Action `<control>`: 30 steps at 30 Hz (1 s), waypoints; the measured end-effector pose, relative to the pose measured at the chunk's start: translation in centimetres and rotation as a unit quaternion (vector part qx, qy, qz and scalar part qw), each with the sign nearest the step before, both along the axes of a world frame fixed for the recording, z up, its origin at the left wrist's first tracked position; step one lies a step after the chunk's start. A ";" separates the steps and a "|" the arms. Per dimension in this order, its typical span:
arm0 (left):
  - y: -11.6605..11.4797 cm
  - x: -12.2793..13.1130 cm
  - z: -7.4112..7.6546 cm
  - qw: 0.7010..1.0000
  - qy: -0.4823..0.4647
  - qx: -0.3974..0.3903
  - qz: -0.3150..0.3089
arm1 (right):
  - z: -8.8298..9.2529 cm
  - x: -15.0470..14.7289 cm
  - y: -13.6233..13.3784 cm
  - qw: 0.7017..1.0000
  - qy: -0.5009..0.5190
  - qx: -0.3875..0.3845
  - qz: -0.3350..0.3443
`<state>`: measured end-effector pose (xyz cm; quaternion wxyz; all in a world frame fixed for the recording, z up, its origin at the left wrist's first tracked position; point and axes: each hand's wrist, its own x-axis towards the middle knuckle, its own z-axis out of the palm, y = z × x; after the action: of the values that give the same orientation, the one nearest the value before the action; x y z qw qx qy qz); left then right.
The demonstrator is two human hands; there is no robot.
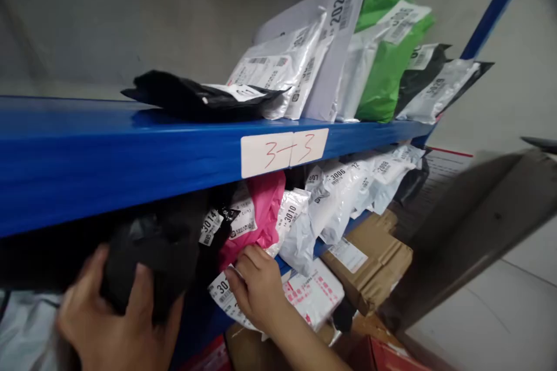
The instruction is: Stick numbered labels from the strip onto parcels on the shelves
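Note:
My left hand (pixel 122 313) is wrapped round a black plastic parcel (pixel 150 261) at the lower left, in the dim space under the blue shelf edge. My right hand (pixel 256 287) has its fingers bent against the bottom of a bright pink mailer bag (pixel 267 203), which stands among the parcels of the lower shelf. A white label (pixel 226 290) starting with "30" shows beside my right thumb, partly covered by the hand. Left of the pink bag is a black parcel with a "3014" label (pixel 210 226); to its right leans a white bag marked "3010" (pixel 289 217).
The blue shelf edge (pixel 130 156) bears a "3-3" sign (pixel 285 152). Above it stand white mailers (pixel 278 64), a green bag (pixel 383 69) and a black parcel (pixel 187 95). More white bags (pixel 337 203) line the lower shelf. Cardboard (pixel 374 261) lies at right.

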<state>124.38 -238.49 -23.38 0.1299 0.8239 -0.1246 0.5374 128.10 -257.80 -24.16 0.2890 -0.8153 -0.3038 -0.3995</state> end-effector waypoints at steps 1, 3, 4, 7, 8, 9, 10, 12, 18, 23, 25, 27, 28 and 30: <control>-0.6 0.2 1.1 1.000 -0.008 0.018 0.007 | 0.0 0.1 0.1 1.000 -0.007 0.009 0.010; -1.9 0.5 3.0 0.999 -0.011 0.039 0.032 | 0.0 0.4 0.3 0.999 -0.021 0.026 0.035; -2.5 0.6 3.6 0.998 -0.010 0.042 0.042 | 0.1 0.6 0.4 0.998 -0.024 0.027 0.047; -3.9 0.8 4.2 0.997 -0.010 0.043 0.063 | 0.4 0.8 0.6 0.999 -0.011 -0.026 0.043; -4.2 0.8 4.1 0.997 -0.012 0.037 0.061 | 0.4 0.7 0.6 0.998 -0.007 -0.054 0.023; -4.4 0.8 3.9 0.998 -0.015 0.023 0.059 | 0.3 0.7 0.7 0.997 -0.005 -0.077 0.000; -4.6 0.7 3.7 0.998 -0.017 0.005 0.055 | 0.2 0.6 0.6 0.995 -0.005 -0.094 -0.024; -4.7 0.3 3.2 0.999 -0.019 -0.033 0.036 | 0.0 0.4 0.6 0.993 -0.007 -0.108 -0.052; -3.1 -1.5 1.6 0.998 0.031 -0.034 0.050 | -0.1 0.4 0.5 0.989 -0.001 -0.128 -0.080; -1.9 -2.3 0.5 0.999 0.033 -0.011 0.042 | 2.1 -0.3 0.3 0.992 0.093 -0.086 0.027; -1.7 -2.1 0.4 0.998 0.023 0.003 0.058 | 3.6 -1.1 0.0 0.973 0.197 -0.021 0.122; -1.7 -1.6 0.4 0.998 0.011 -0.008 0.066 | 5.1 -2.2 -0.2 0.936 0.289 0.057 0.194; -1.7 -1.3 0.3 0.998 0.007 -0.016 0.057 | 5.8 -2.7 -0.2 0.919 0.314 0.093 0.218; -1.7 -0.6 0.1 1.000 0.009 -0.018 0.015 | 6.9 -3.8 0.2 0.906 0.315 0.150 0.239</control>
<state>123.79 -240.22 -23.32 0.1380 0.8280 -0.1011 0.5341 124.28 -257.63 -17.28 0.5751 -0.7490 -0.3189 -0.0816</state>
